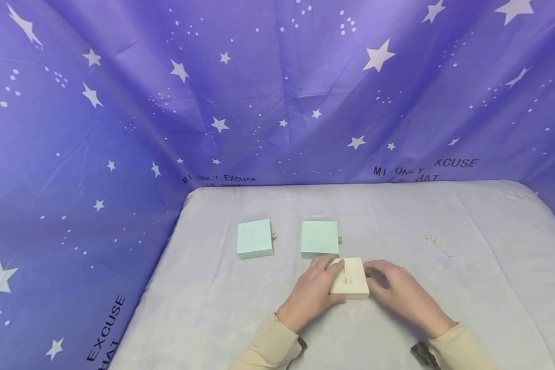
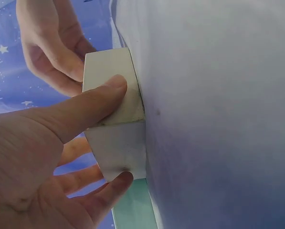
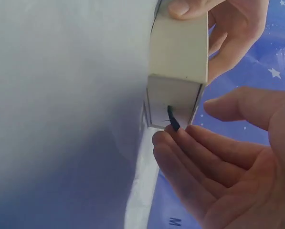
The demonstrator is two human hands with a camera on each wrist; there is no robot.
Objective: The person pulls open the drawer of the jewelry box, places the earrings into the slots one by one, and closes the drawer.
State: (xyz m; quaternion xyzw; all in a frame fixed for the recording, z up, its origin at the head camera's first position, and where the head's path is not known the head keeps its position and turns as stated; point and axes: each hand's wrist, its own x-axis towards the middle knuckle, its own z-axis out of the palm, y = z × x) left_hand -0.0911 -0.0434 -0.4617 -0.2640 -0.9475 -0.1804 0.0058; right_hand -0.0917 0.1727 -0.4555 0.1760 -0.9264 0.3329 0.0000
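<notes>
A cream drawer-style box [image 1: 357, 280] with dark lettering on top sits on the cloth-covered table. My left hand [image 1: 311, 294] grips it from the left, thumb [image 2: 106, 98] on the near side and fingers round the far side and end. By the box's right end is my right hand [image 1: 398, 290]. A short dark ribbon tab [image 3: 173, 119] sticks out of that end. In the right wrist view the right fingertips [image 3: 173, 130] are at the ribbon, while the thumb [image 3: 218, 109] stands apart from it.
Two mint-green boxes, one at left [image 1: 255, 239] and one at centre [image 1: 320, 237], lie behind the cream box, each with a small tab at its right side. A thin chain-like piece of jewellery [image 1: 433, 240] lies to the right. A purple star-patterned curtain [image 1: 282, 92] surrounds the table [image 1: 189, 308].
</notes>
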